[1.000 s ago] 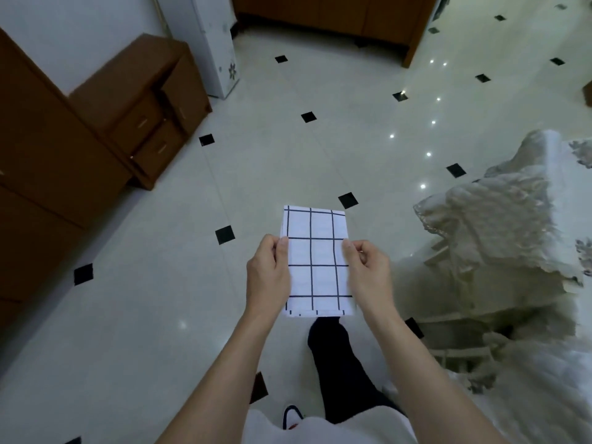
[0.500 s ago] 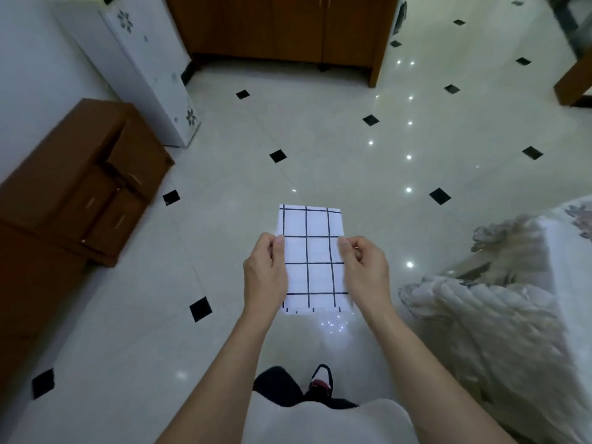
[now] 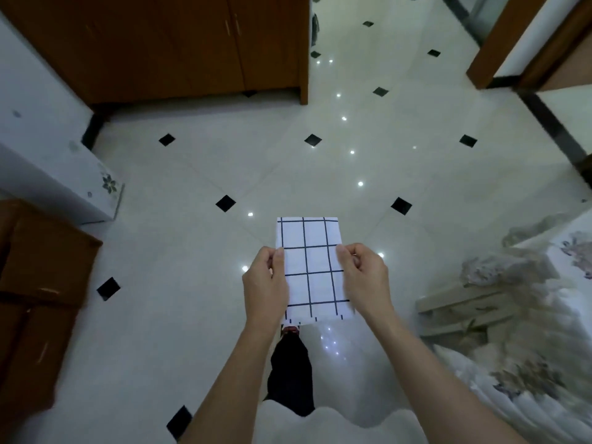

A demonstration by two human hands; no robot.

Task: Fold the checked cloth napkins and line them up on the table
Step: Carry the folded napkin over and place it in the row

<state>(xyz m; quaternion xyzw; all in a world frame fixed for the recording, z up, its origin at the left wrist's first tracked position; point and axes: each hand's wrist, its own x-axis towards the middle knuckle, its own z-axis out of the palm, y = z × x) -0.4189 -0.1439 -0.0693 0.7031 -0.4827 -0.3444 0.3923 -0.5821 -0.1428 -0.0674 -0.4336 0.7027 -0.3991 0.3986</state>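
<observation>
Cabinet [image 3: 160, 43] nearer ahead, grip unchanged | left hand [image 3: 264, 283] and right hand [image 3: 365, 277] pinch checked napkin [image 3: 312, 267] by long edges | long axis points away, centred between hands | no desk visible

Glossy white floor [image 3: 352, 174] underfoot, black diamond insets dotted across it, ceiling lights glinting off the tiles. Standing on it: a tall wooden cabinet [image 3: 179, 43] at the far side, a white flower-patterned unit [image 3: 48, 174] on the left, a brown drawer chest [image 3: 35, 299] nearer left. One shoe [image 3: 290, 330] planted mid-floor. On the right, floral cloth [image 3: 528, 363] drapes down, blurred.
</observation>
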